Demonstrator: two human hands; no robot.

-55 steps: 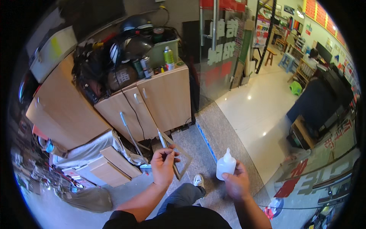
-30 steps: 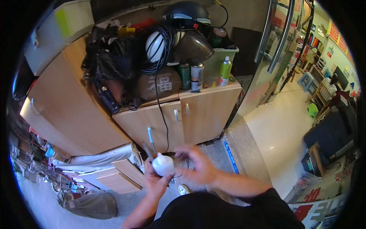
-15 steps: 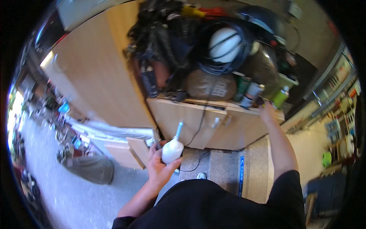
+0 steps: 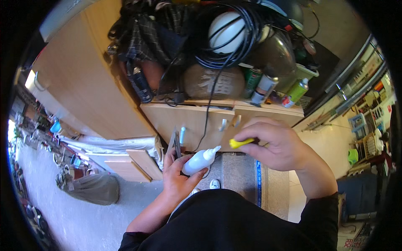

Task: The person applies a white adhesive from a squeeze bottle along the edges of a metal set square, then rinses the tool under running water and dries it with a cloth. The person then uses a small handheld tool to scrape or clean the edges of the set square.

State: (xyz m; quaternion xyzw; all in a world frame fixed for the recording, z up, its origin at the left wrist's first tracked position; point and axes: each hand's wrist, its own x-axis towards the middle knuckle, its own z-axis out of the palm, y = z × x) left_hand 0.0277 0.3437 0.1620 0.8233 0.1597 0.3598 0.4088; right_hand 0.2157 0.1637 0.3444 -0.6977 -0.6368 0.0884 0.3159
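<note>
My left hand [image 4: 178,173] pinches a likely light, squeezable bottle [image 4: 199,162], best held mid-body; my right hand [image 4: 272,144] pinches a yellow piece [image 4: 239,144] between fingertips.

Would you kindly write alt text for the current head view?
A person's left hand holds a white squeeze bottle and a thin grey piece; the right hand holds a small yellow item near the nozzle. Beyond, coiled cable and spray cans top a wooden cabinet.

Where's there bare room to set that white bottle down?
Grey floor right of the covered bundle, in front of the wooden boards, looks bare. The low cabinet top is crowded with spray cans and coiled cable.
</note>
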